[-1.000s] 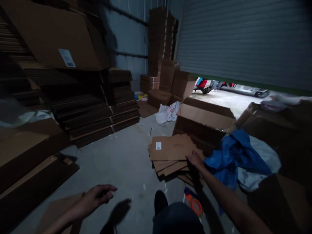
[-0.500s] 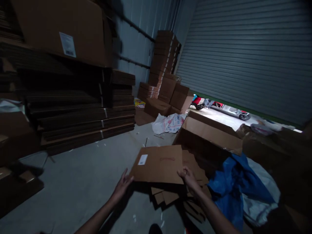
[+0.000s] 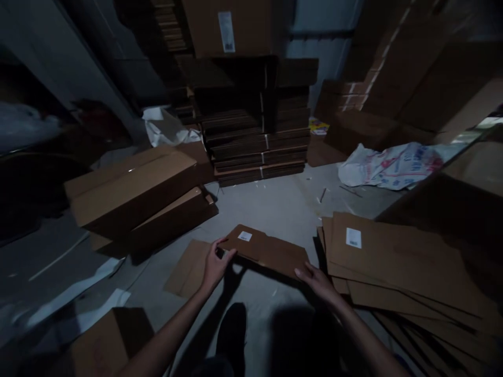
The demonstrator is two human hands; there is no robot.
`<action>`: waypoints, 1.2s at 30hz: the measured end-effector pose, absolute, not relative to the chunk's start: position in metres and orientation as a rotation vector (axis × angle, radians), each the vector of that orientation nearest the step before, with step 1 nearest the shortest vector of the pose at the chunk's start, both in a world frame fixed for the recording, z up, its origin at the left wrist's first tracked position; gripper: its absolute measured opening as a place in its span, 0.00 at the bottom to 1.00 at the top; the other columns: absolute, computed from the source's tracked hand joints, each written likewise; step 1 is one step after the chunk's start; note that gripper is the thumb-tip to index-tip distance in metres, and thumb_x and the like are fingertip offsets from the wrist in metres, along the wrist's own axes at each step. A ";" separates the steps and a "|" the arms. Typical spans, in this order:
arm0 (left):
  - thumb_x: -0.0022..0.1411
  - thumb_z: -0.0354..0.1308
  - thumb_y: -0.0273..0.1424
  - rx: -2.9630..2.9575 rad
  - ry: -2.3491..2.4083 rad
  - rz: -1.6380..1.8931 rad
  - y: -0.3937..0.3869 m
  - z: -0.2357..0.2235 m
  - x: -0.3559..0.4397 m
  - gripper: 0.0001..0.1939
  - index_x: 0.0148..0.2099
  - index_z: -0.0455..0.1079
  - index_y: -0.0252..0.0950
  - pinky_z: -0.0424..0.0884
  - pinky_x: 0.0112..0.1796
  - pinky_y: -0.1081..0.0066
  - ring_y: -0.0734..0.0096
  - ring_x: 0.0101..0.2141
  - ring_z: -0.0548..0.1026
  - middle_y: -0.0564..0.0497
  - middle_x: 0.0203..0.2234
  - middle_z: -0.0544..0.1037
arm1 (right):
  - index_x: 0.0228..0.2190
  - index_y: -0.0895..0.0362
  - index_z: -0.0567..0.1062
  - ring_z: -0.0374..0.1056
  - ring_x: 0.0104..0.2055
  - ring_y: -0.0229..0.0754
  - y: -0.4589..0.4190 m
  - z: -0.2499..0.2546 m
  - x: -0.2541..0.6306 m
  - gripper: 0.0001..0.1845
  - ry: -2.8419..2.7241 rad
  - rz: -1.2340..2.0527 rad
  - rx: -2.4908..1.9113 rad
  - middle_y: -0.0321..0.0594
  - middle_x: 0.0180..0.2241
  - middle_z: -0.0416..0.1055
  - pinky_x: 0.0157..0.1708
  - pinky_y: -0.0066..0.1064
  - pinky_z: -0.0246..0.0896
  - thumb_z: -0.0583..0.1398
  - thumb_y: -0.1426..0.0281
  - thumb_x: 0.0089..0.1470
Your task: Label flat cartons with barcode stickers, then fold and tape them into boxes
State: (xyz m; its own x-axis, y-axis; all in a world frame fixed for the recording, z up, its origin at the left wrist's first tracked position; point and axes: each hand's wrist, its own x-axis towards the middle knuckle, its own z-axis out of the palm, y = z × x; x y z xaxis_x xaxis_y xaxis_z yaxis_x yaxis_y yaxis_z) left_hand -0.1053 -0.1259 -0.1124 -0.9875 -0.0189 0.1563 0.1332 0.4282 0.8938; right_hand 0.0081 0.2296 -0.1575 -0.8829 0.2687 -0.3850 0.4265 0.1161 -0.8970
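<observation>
One carton (image 3: 277, 253) with one label (image 3: 244, 236), held up over the floor (image 3: 283, 201), just left of one pile (image 3: 396, 256) of flat cardboard. Two long boxes (image 3: 135, 180) lay further left; one printed sack (image 3: 387, 166) lay beyond the pile. Both my arms reached forward and down, hands well apart: left hand (image 3: 217, 263) clamped on the carton's left end, right hand (image 3: 316, 281) clamped on its right end. Fingers under the carton were hidden. Couldn't count the pile's sheets; far left was too dark to make out.
</observation>
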 end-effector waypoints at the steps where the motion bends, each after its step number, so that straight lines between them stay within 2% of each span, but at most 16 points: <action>1: 0.62 0.63 0.46 -0.098 -2.517 -1.594 -0.122 -0.121 -0.107 0.28 0.58 0.67 0.35 0.66 0.60 0.55 0.53 0.57 0.73 0.39 0.55 0.74 | 0.48 0.60 0.80 0.62 0.67 0.63 0.231 -0.157 0.008 0.41 2.275 -1.788 0.700 0.57 0.59 0.71 0.65 0.52 0.56 0.73 0.47 0.37; 3: 0.64 0.61 0.46 -0.124 -2.516 -1.550 -0.117 -0.136 -0.112 0.26 0.58 0.66 0.35 0.66 0.59 0.56 0.54 0.57 0.72 0.39 0.54 0.73 | 0.44 0.60 0.82 0.68 0.62 0.62 0.235 -0.153 0.005 0.37 2.221 -1.730 0.629 0.55 0.55 0.76 0.61 0.48 0.61 0.74 0.48 0.37; 5: 0.67 0.59 0.46 -0.183 -2.540 -1.536 -0.115 -0.145 -0.115 0.25 0.59 0.65 0.36 0.68 0.57 0.57 0.54 0.57 0.70 0.40 0.54 0.71 | 0.38 0.59 0.82 0.75 0.49 0.56 0.238 -0.147 -0.001 0.30 2.099 -1.786 0.510 0.50 0.43 0.80 0.50 0.42 0.70 0.73 0.48 0.42; 7: 0.68 0.58 0.45 -0.227 -2.578 -1.556 -0.118 -0.148 -0.116 0.26 0.61 0.62 0.37 0.70 0.54 0.59 0.54 0.58 0.69 0.40 0.55 0.69 | 0.34 0.58 0.81 0.76 0.37 0.48 0.240 -0.145 -0.009 0.26 1.970 -1.850 0.520 0.44 0.34 0.80 0.38 0.35 0.71 0.72 0.49 0.45; 10: 0.69 0.57 0.43 -0.215 -2.655 -1.573 -0.123 -0.146 -0.107 0.27 0.64 0.59 0.38 0.71 0.50 0.61 0.53 0.59 0.67 0.40 0.57 0.66 | 0.36 0.57 0.79 0.75 0.35 0.45 0.241 -0.146 -0.020 0.25 1.904 -1.905 0.741 0.46 0.37 0.79 0.32 0.32 0.70 0.74 0.53 0.42; 13: 0.69 0.57 0.38 -0.277 -2.707 -1.513 -0.118 -0.136 -0.091 0.25 0.64 0.58 0.40 0.69 0.55 0.58 0.53 0.60 0.65 0.41 0.57 0.64 | 0.40 0.56 0.79 0.75 0.42 0.51 0.237 -0.138 -0.027 0.28 2.064 -1.881 0.785 0.50 0.43 0.79 0.32 0.35 0.70 0.70 0.49 0.46; 15: 0.69 0.57 0.35 -0.356 -2.712 -1.456 -0.110 -0.125 -0.081 0.25 0.64 0.58 0.40 0.62 0.61 0.54 0.54 0.61 0.64 0.42 0.57 0.63 | 0.41 0.56 0.78 0.74 0.42 0.52 0.232 -0.128 -0.032 0.29 2.318 -1.787 0.696 0.48 0.42 0.79 0.34 0.37 0.70 0.67 0.45 0.50; 17: 0.70 0.56 0.36 -0.408 -2.730 -1.435 -0.101 -0.114 -0.075 0.26 0.66 0.56 0.40 0.60 0.63 0.52 0.53 0.61 0.64 0.41 0.57 0.63 | 0.40 0.55 0.78 0.73 0.42 0.52 0.224 -0.119 -0.038 0.28 2.581 -1.652 0.560 0.46 0.40 0.78 0.40 0.39 0.69 0.64 0.43 0.52; 20: 0.71 0.56 0.42 -0.458 -2.814 -1.415 -0.096 -0.105 -0.074 0.31 0.69 0.54 0.40 0.65 0.60 0.52 0.52 0.59 0.68 0.39 0.58 0.65 | 0.44 0.55 0.78 0.72 0.46 0.52 0.213 -0.116 -0.046 0.30 2.797 -1.610 0.414 0.48 0.45 0.76 0.47 0.42 0.68 0.62 0.44 0.54; 22: 0.68 0.60 0.44 -0.446 -2.866 -1.372 -0.098 -0.108 -0.074 0.34 0.70 0.55 0.39 0.68 0.57 0.52 0.50 0.57 0.70 0.39 0.58 0.67 | 0.53 0.57 0.73 0.71 0.47 0.52 0.208 -0.125 -0.046 0.36 2.868 -1.670 0.475 0.53 0.53 0.71 0.46 0.42 0.68 0.64 0.45 0.52; 24: 0.66 0.63 0.44 -0.419 -2.878 -1.337 -0.103 -0.117 -0.070 0.35 0.69 0.58 0.40 0.70 0.56 0.52 0.50 0.56 0.72 0.40 0.57 0.70 | 0.56 0.59 0.68 0.71 0.42 0.50 0.204 -0.139 -0.039 0.41 2.913 -1.686 0.622 0.57 0.56 0.67 0.43 0.42 0.69 0.66 0.46 0.50; 26: 0.64 0.65 0.42 -0.473 -2.841 -1.329 -0.108 -0.127 -0.062 0.35 0.68 0.61 0.41 0.70 0.58 0.51 0.50 0.57 0.72 0.40 0.57 0.71 | 0.54 0.59 0.67 0.70 0.37 0.46 0.200 -0.154 -0.029 0.40 2.922 -1.685 0.780 0.52 0.49 0.70 0.41 0.40 0.69 0.66 0.46 0.50; 29: 0.58 0.70 0.41 -0.773 -2.810 -1.334 -0.112 -0.139 -0.052 0.38 0.69 0.64 0.45 0.69 0.60 0.50 0.48 0.59 0.71 0.41 0.59 0.72 | 0.56 0.57 0.63 0.69 0.34 0.45 0.189 -0.166 -0.019 0.38 2.915 -1.746 0.937 0.37 0.33 0.70 0.42 0.38 0.67 0.65 0.47 0.53; 31: 0.57 0.72 0.40 -0.967 -2.831 -1.340 -0.113 -0.140 -0.051 0.42 0.71 0.62 0.47 0.70 0.60 0.50 0.48 0.59 0.72 0.42 0.60 0.73 | 0.59 0.55 0.59 0.69 0.32 0.44 0.183 -0.166 -0.020 0.42 2.836 -1.821 0.894 0.33 0.31 0.71 0.43 0.38 0.67 0.66 0.48 0.54; 34: 0.59 0.71 0.40 -1.083 -2.868 -1.303 -0.112 -0.135 -0.057 0.40 0.71 0.64 0.48 0.67 0.62 0.48 0.46 0.63 0.68 0.42 0.65 0.69 | 0.64 0.53 0.53 0.72 0.35 0.43 0.182 -0.161 -0.029 0.47 2.582 -1.973 0.629 0.43 0.43 0.76 0.44 0.39 0.68 0.66 0.47 0.53; 36: 0.59 0.71 0.40 -1.177 -2.867 -1.292 -0.110 -0.131 -0.061 0.43 0.72 0.60 0.47 0.62 0.66 0.46 0.44 0.69 0.58 0.41 0.72 0.56 | 0.67 0.52 0.48 0.73 0.38 0.43 0.189 -0.160 -0.030 0.51 2.423 -2.066 0.461 0.50 0.53 0.73 0.45 0.39 0.69 0.66 0.48 0.55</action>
